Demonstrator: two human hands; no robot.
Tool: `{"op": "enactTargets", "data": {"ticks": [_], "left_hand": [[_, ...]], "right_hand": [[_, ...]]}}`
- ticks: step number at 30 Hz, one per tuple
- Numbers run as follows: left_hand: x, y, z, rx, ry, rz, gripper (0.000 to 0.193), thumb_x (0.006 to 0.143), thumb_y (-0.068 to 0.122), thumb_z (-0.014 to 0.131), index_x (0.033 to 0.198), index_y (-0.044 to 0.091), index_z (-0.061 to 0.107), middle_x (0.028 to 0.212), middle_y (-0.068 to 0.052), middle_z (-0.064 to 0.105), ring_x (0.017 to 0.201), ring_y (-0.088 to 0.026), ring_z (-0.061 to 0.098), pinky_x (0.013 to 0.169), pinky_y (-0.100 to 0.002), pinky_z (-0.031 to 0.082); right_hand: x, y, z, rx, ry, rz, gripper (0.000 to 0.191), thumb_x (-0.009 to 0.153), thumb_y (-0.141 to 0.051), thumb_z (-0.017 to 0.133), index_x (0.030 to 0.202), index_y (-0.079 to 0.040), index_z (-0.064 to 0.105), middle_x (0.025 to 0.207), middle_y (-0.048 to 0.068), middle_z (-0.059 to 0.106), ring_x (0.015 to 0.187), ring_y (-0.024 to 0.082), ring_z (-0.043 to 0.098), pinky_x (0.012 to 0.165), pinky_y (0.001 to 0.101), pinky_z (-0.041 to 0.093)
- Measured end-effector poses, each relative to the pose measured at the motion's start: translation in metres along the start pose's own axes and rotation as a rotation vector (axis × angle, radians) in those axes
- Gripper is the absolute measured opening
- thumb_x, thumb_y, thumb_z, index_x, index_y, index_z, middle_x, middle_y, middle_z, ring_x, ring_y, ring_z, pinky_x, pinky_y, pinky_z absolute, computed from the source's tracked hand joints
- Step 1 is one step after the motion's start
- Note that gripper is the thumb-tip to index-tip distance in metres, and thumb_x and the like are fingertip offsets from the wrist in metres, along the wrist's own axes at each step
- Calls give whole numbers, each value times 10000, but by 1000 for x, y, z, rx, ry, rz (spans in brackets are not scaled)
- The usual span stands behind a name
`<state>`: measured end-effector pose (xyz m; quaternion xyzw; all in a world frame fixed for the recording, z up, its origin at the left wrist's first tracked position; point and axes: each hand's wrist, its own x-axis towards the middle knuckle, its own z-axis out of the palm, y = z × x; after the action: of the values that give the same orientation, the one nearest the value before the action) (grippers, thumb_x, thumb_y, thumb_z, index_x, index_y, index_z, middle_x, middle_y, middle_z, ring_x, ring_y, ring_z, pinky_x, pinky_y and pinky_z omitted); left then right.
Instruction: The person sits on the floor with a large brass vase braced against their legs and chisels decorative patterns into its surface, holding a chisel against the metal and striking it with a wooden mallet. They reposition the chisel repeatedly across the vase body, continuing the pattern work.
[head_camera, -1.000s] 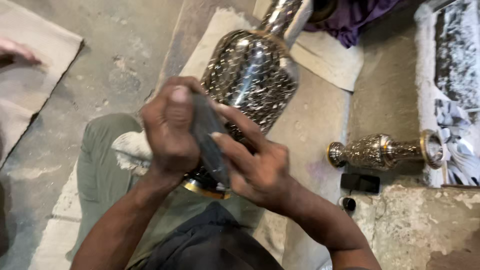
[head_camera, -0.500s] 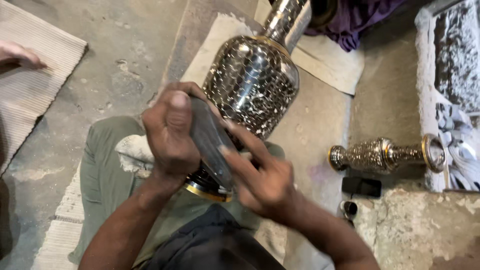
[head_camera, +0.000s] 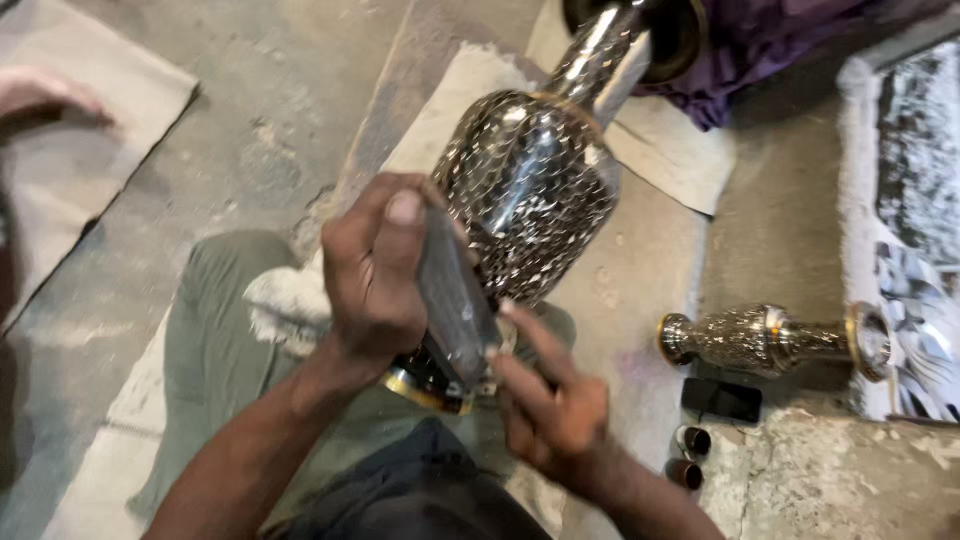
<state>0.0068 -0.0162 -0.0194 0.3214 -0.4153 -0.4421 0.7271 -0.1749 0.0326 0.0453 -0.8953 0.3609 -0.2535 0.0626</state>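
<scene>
Head view, person seated on a concrete floor (head_camera: 250, 130), large mosaic-mirror vase (head_camera: 525, 190) lying tilted across the lap, gold-rimmed base toward the body, neck pointing up and away toward the top of frame. Left hand (head_camera: 375, 275) wraps a flat grey strip (head_camera: 455, 305), looks like a glass or mirror piece, thumb up along its top end; grip is closed on the strip, holding it against the vase's lower body. Right hand (head_camera: 550, 405) sits just below, fingers extended, fingertips touching the strip's lower end near the vase base; grip there is narrow, pinching the bottom edge, can't tell how firmly. Strip runs roughly along the vase's length, lower end just above the gold base ring. A white fluffy cloth wad (head_camera: 285, 305) rests on the olive-green trouser leg (head_camera: 215, 340), just left of the left hand. Beige mats under and beside the vase; one (head_camera: 660, 150) lies to the right of the vase's neck with purple fabric (head_camera: 760, 50) above it. Right side: a smaller mirrored vase (head_camera: 770, 340) lying on its side on the floor, well apart from the hands, a black phone-like slab (head_camera: 722, 400) just below it, two small dark round caps (head_camera: 690, 455) near that. Far left top: another person's hand (head_camera: 40, 95) on a grey mat, well apart from the work.
</scene>
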Motion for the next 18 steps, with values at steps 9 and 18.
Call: {"op": "enactTargets", "data": {"ticks": [9, 18], "left_hand": [[0, 2, -2, 5, -9, -2, 506, 1174, 392, 412, 1060, -57, 615, 821, -99, 683, 702, -150, 688, 637, -261, 559], [-1, 4, -1, -72, -16, -4, 487, 1192, 402, 432, 1113, -51, 590, 861, -109, 683, 740, -170, 698, 687, -276, 588]], "right_hand": [[17, 4, 1, -59, -10, -104, 331, 883, 71, 730, 1199, 26, 642, 1447, 284, 546, 1071, 416, 785, 810, 397, 675], [19, 13, 7, 83, -10, -74, 411, 775, 108, 695, 1179, 50, 651, 1378, 323, 565, 873, 327, 757, 639, 375, 606]]}}
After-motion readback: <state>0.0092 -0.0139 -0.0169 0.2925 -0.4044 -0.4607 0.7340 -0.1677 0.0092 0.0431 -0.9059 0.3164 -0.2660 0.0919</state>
